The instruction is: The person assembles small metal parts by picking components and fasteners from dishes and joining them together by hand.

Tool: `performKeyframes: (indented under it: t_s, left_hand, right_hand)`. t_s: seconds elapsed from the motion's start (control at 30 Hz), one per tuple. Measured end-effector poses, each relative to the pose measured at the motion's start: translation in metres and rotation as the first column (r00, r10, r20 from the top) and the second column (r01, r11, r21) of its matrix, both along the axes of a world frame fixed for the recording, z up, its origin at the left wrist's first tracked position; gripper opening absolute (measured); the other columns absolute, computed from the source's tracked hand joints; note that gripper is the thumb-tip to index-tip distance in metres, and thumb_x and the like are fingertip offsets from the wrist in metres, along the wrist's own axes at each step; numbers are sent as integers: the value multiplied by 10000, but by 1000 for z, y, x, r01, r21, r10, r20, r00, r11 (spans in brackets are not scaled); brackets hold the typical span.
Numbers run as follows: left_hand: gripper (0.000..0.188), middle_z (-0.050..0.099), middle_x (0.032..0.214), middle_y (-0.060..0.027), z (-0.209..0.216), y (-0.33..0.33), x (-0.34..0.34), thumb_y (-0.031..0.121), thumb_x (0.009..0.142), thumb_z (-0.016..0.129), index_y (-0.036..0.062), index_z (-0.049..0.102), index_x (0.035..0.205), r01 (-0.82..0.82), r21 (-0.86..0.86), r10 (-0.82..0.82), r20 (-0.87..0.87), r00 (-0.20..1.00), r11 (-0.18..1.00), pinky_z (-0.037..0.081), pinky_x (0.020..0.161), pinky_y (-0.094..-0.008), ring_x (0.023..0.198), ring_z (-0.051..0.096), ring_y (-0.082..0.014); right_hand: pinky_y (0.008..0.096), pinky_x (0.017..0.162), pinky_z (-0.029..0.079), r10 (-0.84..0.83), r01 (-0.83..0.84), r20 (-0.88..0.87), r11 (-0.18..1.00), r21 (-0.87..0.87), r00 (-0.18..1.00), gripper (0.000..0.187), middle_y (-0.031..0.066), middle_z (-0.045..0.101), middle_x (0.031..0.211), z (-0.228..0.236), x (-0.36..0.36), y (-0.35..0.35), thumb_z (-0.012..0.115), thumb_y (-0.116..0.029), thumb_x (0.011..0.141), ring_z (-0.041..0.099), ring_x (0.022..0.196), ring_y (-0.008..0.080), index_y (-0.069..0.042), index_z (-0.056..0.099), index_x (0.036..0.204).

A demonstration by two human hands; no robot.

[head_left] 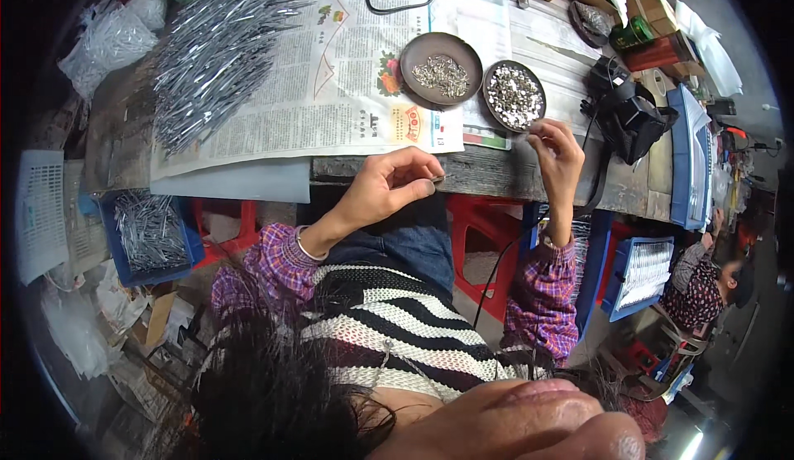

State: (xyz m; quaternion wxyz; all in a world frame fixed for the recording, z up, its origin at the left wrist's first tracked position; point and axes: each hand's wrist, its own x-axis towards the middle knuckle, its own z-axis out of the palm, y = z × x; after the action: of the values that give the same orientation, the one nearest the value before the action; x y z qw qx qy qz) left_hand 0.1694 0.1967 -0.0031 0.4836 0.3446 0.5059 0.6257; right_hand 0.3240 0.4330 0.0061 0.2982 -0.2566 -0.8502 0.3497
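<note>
My left hand is held at the table's front edge, thumb and forefinger pinched on a small metal piece whose exact kind is too small to make out. My right hand hovers by the near rim of a small dark bowl of silvery and white bits. Its fingers are drawn together, and whatever may be between them is hidden. Left of that bowl stands a larger brown bowl holding short metal pins. A large heap of thin grey metal strips lies on newspaper to the left.
A black strapped device with a cable sits at the table's right. Blue trays stand beyond it, and another blue bin of metal pieces is below left. Red stools are under the table. Another person sits far right.
</note>
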Motion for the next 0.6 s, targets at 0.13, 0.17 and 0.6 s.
performKeyframes:
  t_s: [0.13,0.17,0.6]
  left_hand:
    - [175,561,841,-6,4,8,0,18,813,588,5,569,987,-34,29,32,70,997,999,422,657,-178,745,544,-55]
    - [184,559,836,-4,3,10,1,5,812,582,3,569,996,-43,34,41,48,998,998,418,656,-179,746,535,-52]
    - [211,607,896,-39,3,15,6,-5,822,567,-16,590,1031,-21,4,20,77,997,1000,450,635,-184,725,543,-57]
  right_hand:
    - [214,721,458,10,-125,-198,807,-578,980,98,64,607,901,7,0,-50,615,73,736,565,800,106,44,632,827]
    - [214,728,455,9,-150,-211,734,-662,977,95,67,607,906,5,0,-61,608,72,744,563,802,105,47,630,833]
    - [228,655,482,-119,-296,-369,397,-868,922,135,87,622,819,-10,-14,-118,644,31,752,594,728,133,18,573,866]
